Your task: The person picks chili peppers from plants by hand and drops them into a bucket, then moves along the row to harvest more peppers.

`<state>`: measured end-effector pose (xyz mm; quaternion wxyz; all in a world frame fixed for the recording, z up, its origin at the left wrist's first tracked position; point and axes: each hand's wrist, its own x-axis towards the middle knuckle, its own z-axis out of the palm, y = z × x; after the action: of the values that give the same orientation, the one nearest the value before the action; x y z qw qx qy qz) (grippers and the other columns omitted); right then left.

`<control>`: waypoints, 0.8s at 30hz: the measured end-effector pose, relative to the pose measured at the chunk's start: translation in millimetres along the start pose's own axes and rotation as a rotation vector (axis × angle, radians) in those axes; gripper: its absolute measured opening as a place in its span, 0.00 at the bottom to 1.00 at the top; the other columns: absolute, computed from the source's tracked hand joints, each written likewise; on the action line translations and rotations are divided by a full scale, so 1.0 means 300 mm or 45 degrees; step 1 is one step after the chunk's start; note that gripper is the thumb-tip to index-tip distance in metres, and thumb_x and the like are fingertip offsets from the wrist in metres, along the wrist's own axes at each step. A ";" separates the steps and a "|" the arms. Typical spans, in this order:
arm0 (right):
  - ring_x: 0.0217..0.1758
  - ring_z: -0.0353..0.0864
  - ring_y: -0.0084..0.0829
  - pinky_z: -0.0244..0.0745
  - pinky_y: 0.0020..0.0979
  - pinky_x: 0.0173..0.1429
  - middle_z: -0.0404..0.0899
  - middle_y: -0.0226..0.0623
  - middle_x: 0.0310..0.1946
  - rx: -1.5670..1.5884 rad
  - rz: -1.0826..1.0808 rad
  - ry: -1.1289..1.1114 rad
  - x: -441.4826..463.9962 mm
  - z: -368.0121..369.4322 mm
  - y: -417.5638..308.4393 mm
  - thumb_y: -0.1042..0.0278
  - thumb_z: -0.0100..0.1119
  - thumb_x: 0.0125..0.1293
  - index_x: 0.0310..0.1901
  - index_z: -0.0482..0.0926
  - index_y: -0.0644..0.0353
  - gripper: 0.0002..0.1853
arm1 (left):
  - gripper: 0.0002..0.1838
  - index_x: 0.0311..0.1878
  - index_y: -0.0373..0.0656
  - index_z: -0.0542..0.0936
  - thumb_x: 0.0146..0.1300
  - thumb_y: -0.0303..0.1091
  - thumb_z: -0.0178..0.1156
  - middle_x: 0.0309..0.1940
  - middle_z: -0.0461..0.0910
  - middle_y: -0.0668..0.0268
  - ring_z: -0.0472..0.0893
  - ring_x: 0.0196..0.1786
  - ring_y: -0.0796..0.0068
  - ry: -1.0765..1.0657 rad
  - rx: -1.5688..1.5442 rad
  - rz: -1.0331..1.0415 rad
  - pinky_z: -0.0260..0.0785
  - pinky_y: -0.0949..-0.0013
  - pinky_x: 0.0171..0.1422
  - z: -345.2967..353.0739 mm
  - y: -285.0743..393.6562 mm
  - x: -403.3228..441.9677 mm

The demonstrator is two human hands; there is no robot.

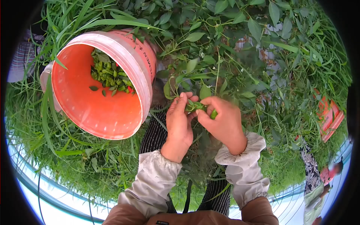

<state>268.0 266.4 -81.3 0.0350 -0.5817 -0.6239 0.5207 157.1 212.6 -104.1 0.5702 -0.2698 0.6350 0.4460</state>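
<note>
My right hand (pixel 225 122) is closed around green chili peppers; the rounded end of one green pepper (pixel 213 114) pokes out below its index finger. More green, perhaps another pepper with its stem (pixel 194 106), shows between the two hands. My left hand (pixel 179 125) has its thumb and fingers pinched at a thin plant stem with a leaf (pixel 167 90), right beside the right fingertips. Fingers partly hide what lies between them. To the left, an orange-red bucket (pixel 95 108) tilts with its mouth toward me, holding many green peppers (pixel 110 75) and a few red ones.
Leafy pepper plants (pixel 232 45) with small white flowers spread ahead, over patches of pale ground sheet. Tall grass (pixel 75 22) surrounds the bucket. Another red bucket (pixel 328 118) lies at the right. People (pixel 318 187) are at the lower right; patterned cloth (pixel 24 56) shows far left.
</note>
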 end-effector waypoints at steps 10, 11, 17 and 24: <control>0.24 0.71 0.16 0.67 0.23 0.30 0.75 0.27 0.20 0.830 0.234 -0.581 -0.067 -0.059 -0.019 0.72 0.65 0.53 0.29 0.77 0.64 0.07 | 0.15 0.30 0.45 0.71 0.73 0.42 0.51 0.22 0.69 0.71 0.69 0.25 0.77 -0.090 -0.052 -0.103 0.66 0.73 0.32 -0.027 0.000 -0.003; 0.24 0.71 0.16 0.67 0.22 0.31 0.75 0.26 0.21 1.064 0.292 -0.684 -0.080 -0.085 -0.039 0.72 0.66 0.53 0.30 0.77 0.64 0.07 | 0.16 0.30 0.46 0.71 0.74 0.42 0.51 0.22 0.69 0.71 0.69 0.25 0.77 -0.124 -0.129 -0.170 0.66 0.73 0.33 -0.038 -0.006 0.003; 0.36 0.81 0.29 0.74 0.27 0.42 0.81 0.41 0.35 0.765 -0.440 -0.133 -0.066 -0.071 -0.406 0.71 0.65 0.56 0.42 0.77 0.67 0.13 | 0.25 0.59 0.42 0.71 0.70 0.51 0.53 0.44 0.78 0.61 0.76 0.44 0.71 -0.149 -0.083 -0.239 0.69 0.68 0.45 -0.040 -0.012 0.020; 0.48 0.81 0.38 0.76 0.34 0.56 0.77 0.45 0.48 0.300 -0.625 -0.075 0.114 -0.012 -0.451 0.68 0.63 0.62 0.53 0.74 0.68 0.20 | 0.26 0.61 0.42 0.69 0.68 0.51 0.56 0.50 0.75 0.61 0.75 0.47 0.65 -0.139 0.055 -0.215 0.70 0.59 0.51 -0.016 -0.001 0.003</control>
<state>166.1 324.2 -5.4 0.2095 -0.3897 -0.6821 0.5823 154.9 208.5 -105.1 0.6452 -0.2852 0.5873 0.3968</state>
